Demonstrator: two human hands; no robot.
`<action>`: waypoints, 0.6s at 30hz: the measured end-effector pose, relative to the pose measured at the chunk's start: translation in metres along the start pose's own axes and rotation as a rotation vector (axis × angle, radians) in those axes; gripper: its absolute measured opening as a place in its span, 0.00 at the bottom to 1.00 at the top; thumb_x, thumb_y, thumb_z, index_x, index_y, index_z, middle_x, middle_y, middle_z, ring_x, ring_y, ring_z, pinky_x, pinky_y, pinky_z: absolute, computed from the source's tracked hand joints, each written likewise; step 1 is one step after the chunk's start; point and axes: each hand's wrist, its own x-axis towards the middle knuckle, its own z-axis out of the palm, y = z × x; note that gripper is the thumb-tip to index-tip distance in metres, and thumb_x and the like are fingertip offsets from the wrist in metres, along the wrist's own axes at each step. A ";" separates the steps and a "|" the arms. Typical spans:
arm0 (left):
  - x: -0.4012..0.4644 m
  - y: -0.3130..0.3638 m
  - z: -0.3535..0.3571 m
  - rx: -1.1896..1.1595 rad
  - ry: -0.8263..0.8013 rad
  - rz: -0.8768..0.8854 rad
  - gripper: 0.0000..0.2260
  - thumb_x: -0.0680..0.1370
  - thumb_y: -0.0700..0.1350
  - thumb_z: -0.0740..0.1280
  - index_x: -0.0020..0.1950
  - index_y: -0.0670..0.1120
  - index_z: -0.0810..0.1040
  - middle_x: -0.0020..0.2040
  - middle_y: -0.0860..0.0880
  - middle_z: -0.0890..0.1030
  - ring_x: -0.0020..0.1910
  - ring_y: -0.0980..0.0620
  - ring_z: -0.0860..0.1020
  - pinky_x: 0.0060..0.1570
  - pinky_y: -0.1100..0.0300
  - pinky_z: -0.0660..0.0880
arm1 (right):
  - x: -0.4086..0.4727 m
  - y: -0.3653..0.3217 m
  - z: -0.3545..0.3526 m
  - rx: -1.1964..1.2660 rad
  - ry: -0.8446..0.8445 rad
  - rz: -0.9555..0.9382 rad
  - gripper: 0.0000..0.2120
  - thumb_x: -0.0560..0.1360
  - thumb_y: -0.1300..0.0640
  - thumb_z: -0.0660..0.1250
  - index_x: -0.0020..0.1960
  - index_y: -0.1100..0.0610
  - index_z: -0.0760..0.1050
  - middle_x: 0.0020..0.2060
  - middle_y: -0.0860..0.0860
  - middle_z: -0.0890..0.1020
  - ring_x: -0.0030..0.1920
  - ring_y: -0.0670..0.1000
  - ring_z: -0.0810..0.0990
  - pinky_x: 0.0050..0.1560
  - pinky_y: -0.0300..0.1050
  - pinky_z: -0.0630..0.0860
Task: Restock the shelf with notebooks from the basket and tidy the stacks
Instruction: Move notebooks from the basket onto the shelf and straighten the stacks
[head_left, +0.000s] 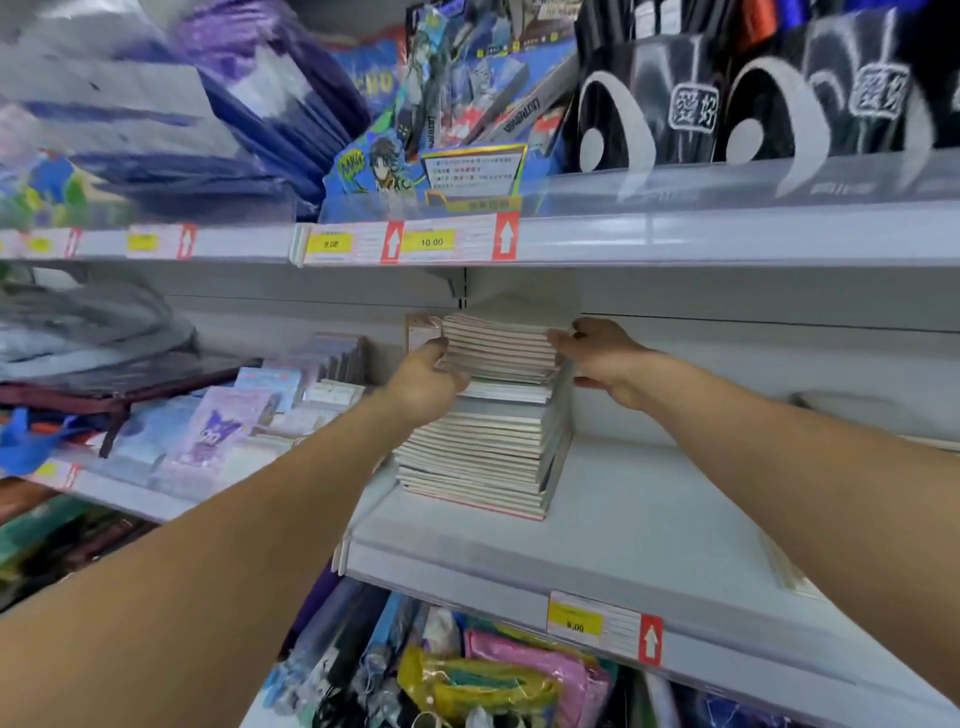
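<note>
A tall stack of thin white notebooks (483, 447) stands on the white middle shelf (649, 525). On top of it lies a tilted upper bundle of notebooks (501, 345), skewed against the lower part. My left hand (423, 382) grips the bundle's left side, fingers curled round its edge. My right hand (605, 358) holds the bundle's right side, thumb on top and fingers below. The basket is out of sight.
Left of the stack lie pastel cartoon-cover notebooks (228, 426) and bags. The shelf above (675, 234) hangs low over the stack, with price tags. To the right of the stack the shelf board is bare. Pencil cases (493, 675) fill the shelf below.
</note>
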 end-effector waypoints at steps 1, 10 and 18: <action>0.001 -0.003 0.001 0.048 -0.012 0.000 0.25 0.81 0.40 0.65 0.77 0.45 0.62 0.73 0.48 0.68 0.67 0.51 0.69 0.58 0.66 0.64 | 0.000 0.001 0.001 -0.007 -0.030 0.001 0.24 0.81 0.47 0.63 0.72 0.59 0.68 0.64 0.56 0.78 0.61 0.55 0.77 0.65 0.58 0.74; -0.119 -0.105 0.037 -0.068 0.273 0.178 0.10 0.79 0.37 0.66 0.56 0.49 0.78 0.48 0.51 0.81 0.48 0.57 0.80 0.43 0.71 0.74 | -0.138 0.091 0.071 0.112 0.401 -0.377 0.07 0.81 0.54 0.63 0.47 0.52 0.79 0.41 0.45 0.81 0.43 0.45 0.78 0.46 0.40 0.75; -0.374 -0.340 0.116 -0.166 -0.115 -0.989 0.05 0.77 0.33 0.66 0.52 0.39 0.77 0.36 0.43 0.79 0.31 0.47 0.75 0.30 0.61 0.72 | -0.352 0.301 0.205 -0.392 -0.377 0.057 0.11 0.78 0.46 0.62 0.40 0.50 0.72 0.36 0.49 0.78 0.40 0.49 0.78 0.39 0.45 0.74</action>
